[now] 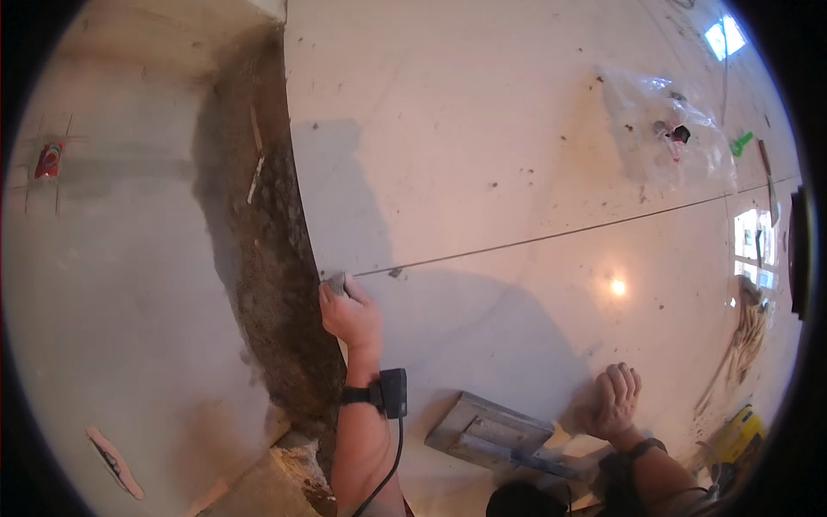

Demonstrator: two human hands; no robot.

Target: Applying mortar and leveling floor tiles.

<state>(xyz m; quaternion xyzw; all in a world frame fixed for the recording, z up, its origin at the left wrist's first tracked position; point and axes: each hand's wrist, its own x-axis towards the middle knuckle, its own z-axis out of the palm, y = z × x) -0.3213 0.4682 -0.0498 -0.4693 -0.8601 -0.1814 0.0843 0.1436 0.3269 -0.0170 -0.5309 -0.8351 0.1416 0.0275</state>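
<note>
My left hand (351, 317) is closed in a pinch on a small grey piece (337, 283), at the left edge of the large pale floor tiles (448, 103). Whether that piece is a lump of mortar or a bit of tool is unclear. It sits where the dark joint line (517, 241) meets the edge. Leaning on the tile at lower right, my right hand (613, 401) holds nothing visible, its fingers a little bent. Just left of it lies a grey rectangular trowel (491, 431), its handle side up.
A rough, dirt-filled gap (271, 250) runs between the tiles and the pale surface at left. Farther right are a clear plastic bag (672, 138), a green clip-like piece (741, 143), a crumpled cloth (745, 332) and a yellow tool (739, 435). Crumbs dot the tiles.
</note>
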